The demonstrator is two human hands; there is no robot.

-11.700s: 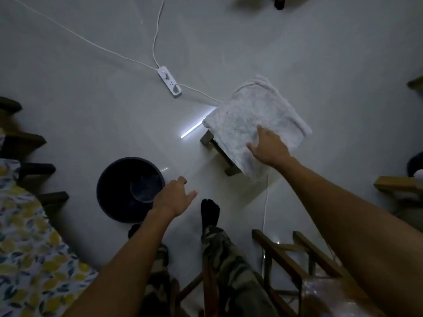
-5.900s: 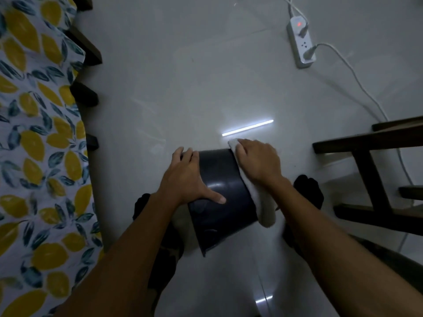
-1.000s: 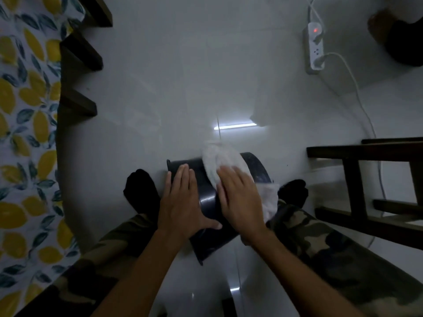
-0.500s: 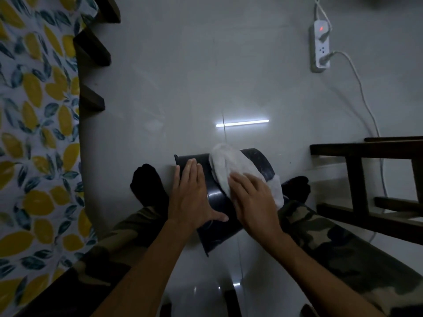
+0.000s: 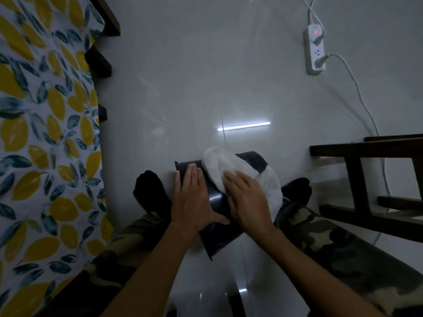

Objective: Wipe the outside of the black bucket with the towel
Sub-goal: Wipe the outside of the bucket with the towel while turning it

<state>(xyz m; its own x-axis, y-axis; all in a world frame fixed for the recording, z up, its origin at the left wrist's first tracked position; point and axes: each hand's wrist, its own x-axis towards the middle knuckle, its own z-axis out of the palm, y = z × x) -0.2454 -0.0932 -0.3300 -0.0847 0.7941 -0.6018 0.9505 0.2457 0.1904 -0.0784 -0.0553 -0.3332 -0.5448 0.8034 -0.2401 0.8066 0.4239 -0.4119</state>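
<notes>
The black bucket [image 5: 217, 234] lies tipped on its side on the pale floor between my two black-socked feet. A white towel [image 5: 231, 167] is draped over its upper side and hangs down the right. My right hand [image 5: 247, 200] presses flat on the towel against the bucket's wall. My left hand [image 5: 193, 199] rests flat on the bucket's left side with the thumb spread, steadying it. Much of the bucket's wall is hidden under hands and towel.
A bed with a lemon-print sheet [image 5: 43, 138] fills the left. A dark wooden stool frame [image 5: 370, 179] stands at the right. A white power strip [image 5: 315, 51] with cables lies at the top right. My camouflage trouser legs [image 5: 343, 252] flank the bucket.
My right hand has slid the towel a little along the bucket's top over the last second. The left hand stays put. Earlier the towel lay on the stool and the bucket stood upright.
</notes>
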